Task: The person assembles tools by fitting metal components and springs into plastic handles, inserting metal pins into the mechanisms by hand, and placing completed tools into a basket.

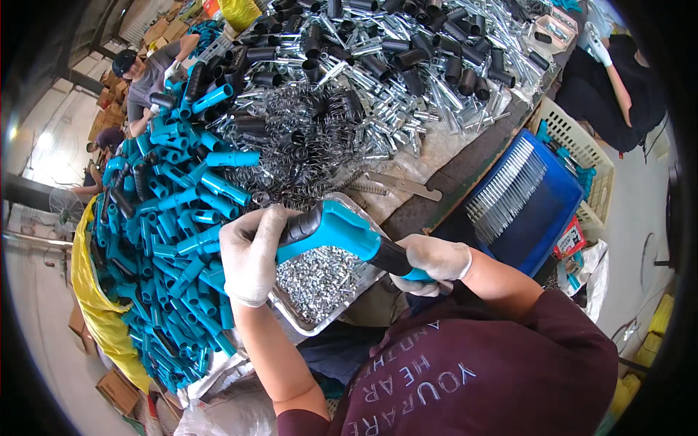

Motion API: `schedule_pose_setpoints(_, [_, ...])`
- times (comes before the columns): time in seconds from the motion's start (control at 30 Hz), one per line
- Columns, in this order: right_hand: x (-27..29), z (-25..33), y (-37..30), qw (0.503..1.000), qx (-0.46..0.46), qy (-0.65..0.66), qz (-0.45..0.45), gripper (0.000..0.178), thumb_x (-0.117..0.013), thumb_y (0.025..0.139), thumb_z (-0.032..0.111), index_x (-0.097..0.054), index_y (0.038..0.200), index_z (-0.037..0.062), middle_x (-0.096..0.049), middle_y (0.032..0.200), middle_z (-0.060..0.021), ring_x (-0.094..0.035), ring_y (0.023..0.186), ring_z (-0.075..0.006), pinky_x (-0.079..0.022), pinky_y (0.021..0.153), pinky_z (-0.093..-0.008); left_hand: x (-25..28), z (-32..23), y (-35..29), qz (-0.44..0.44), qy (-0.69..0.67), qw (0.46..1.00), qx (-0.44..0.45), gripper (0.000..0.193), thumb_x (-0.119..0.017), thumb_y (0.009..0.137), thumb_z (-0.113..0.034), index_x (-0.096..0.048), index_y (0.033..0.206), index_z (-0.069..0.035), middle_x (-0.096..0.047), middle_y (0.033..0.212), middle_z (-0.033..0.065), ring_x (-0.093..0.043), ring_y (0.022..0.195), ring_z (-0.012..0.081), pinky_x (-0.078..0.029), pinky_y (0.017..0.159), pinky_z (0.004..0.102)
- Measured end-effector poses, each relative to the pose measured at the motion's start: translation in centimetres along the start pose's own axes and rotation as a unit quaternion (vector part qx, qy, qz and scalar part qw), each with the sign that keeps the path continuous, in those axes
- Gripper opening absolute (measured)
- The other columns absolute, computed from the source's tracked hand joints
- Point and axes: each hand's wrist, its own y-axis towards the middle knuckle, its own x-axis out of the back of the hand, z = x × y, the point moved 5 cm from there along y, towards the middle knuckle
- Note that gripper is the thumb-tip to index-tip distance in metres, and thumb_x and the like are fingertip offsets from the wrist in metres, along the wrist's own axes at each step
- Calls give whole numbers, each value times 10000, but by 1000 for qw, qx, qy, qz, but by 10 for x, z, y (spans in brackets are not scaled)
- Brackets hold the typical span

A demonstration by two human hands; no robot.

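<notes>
A teal plastic tool handle [331,231] with black grip sections is held across the front of me, above the work table. My left hand [251,256], in a white glove, is closed round its left end, by the ribbed black grip. My right hand [436,260], gloved too, grips the black tube-like part at the other end, where a bit of teal shows under the fingers. Beneath the handle stands a metal tray [299,320] of small silvery parts [320,285]. Left of my left hand lies a large heap of teal plastic handles [182,240].
Metal springs [291,138], black sleeves [378,69] and steel rods [443,102] are heaped at the far side. A flat metal bar [407,187] lies nearby. At right are a blue tray [556,211] with rods and a cream crate [574,134]. Other people [153,73] work around the table.
</notes>
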Motion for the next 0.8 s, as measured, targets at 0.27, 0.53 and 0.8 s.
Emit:
schedule_pose_setpoints(0.27, [22, 17, -10, 980, -29, -132, -144, 149, -699, 828, 125, -691, 952, 42, -614, 640, -4, -533, 506, -92, -428, 504, -264, -23, -41, 43, -191, -22, 964, -184, 308, -480, 990, -235, -653, 940, 16, -645, 871, 41, -553, 719, 106, -432, 611, 232])
schedule_pose_setpoints(0.53, [83, 16, -11, 917, 335, -29, -213, 458, -606, 952, 387, -618, 1182, -8, -648, 894, -97, -608, 780, -151, -480, 643, -261, -154, -14, 108, 3, 365, 911, -193, 387, -584, 891, -299, -599, 1223, -101, -683, 844, 148, -687, 793, 320, -538, 721, 430])
schedule_pose_setpoints(0.8, [111, -18, 3, 908, 325, -35, -262, 331, -557, 996, 211, -606, 1228, -20, -658, 1191, -105, -616, 1063, -143, -502, 890, -299, -196, 51, 153, 51, 493, 834, -242, 118, -563, 902, -200, -568, 967, -102, -663, 914, 123, -684, 795, 327, -542, 671, 445])
